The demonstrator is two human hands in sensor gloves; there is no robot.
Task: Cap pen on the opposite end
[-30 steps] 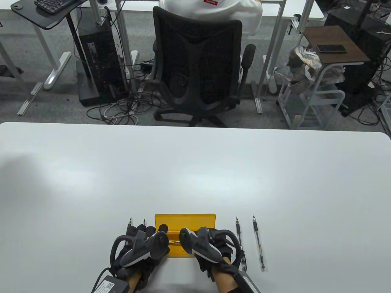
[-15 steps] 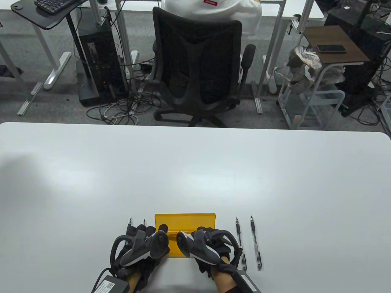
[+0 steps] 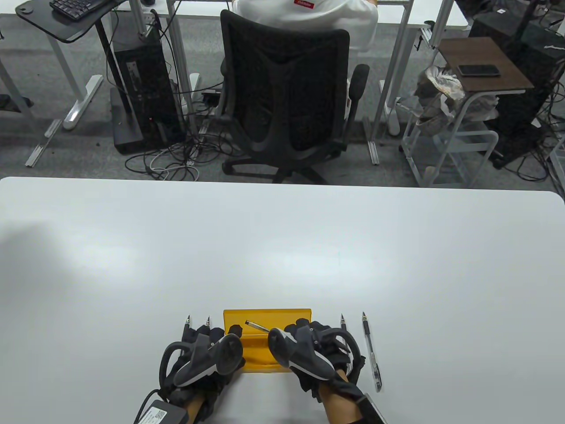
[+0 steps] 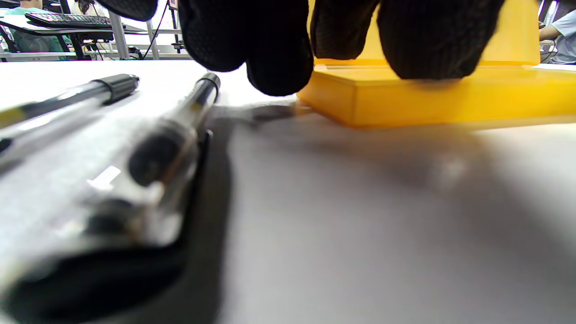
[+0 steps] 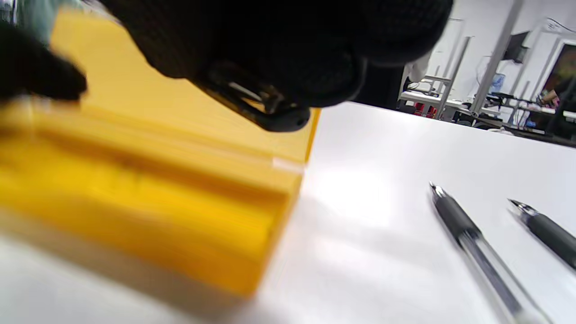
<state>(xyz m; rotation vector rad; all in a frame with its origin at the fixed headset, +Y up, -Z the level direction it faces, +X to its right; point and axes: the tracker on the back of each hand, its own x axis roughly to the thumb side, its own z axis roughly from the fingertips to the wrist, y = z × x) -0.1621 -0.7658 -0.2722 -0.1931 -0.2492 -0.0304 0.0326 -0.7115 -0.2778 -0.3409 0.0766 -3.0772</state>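
Both hands busy, right hand (image 3: 304, 349) gripping pen (image 3: 257, 326), left hand (image 3: 207, 353) pressing yellow box (image 3: 265, 319)

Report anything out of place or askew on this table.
Nothing is spilled or damaged. One pen sticks out slanted over the yellow case, held by the right hand; the pens on the table lie straight.

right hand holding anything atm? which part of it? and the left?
The right hand holds a pen by its rear part; the front end sticks out over the yellow box. The left hand rests on the box's left edge, holding nothing visible.
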